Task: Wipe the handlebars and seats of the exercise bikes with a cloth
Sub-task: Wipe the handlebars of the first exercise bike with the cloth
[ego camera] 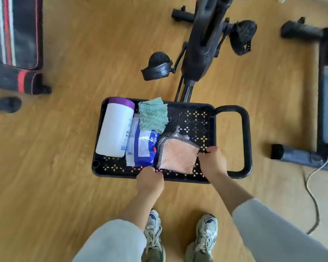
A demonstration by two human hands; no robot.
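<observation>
Head view: at the near right corner of the tray (197, 114), pink cloth (178, 157) pinched by curled fingers of left hand (150, 179) at its near left corner and right hand (213, 163) at its right edge; probably soft, light, floppy, best lifted by those edges.

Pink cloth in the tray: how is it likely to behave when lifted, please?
Probably floppy: the pink cloth is thin fabric lying flat in the tray, so it should sag between the left hand and right hand at its edges. Likely light, and its knobbly weave looks easy to grip.
</observation>
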